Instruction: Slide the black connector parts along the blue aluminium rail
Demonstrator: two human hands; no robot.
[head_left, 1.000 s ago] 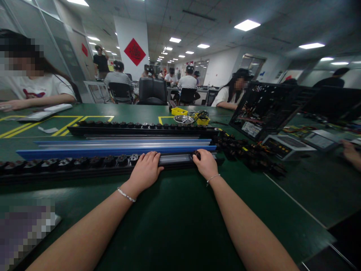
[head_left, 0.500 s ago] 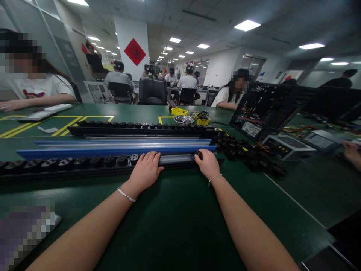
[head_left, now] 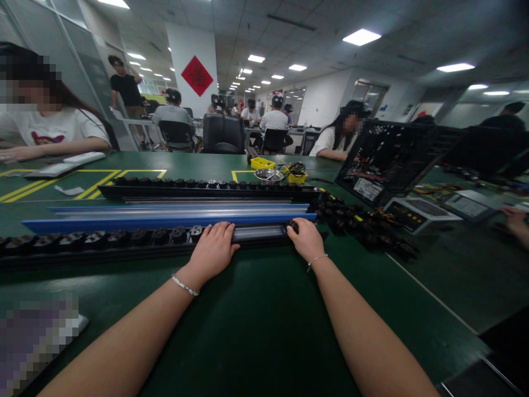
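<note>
A long black rail point(head_left: 103, 258) lies across the table, with a row of small black socket-like modules point(head_left: 160, 234) set along its left part. My left hand point(head_left: 211, 252) lies over the rail at the end of this row, fingers stretched forward and thumb apart; what lies under its palm is hidden. Near the rail's right end, my right hand point(head_left: 308, 241) pinches a small round black module point(head_left: 293, 226) at the rail's channel. Between both hands a pale grey stretch of channel point(head_left: 259, 234) shows. Just behind runs a long blue strip point(head_left: 124, 225).
Farther back lies a second black rail point(head_left: 198, 192) with modules. To the right are a pile of black parts point(head_left: 355, 220), an open computer case point(head_left: 380, 165) and a power supply box point(head_left: 421, 215). A metal dish point(head_left: 268, 175) and yellow tray point(head_left: 263, 164) stand behind. Co-workers sit around.
My right hand has shifted very slightly to the right with the black module. My left hand stays in place. A person in the background at left has moved left.
</note>
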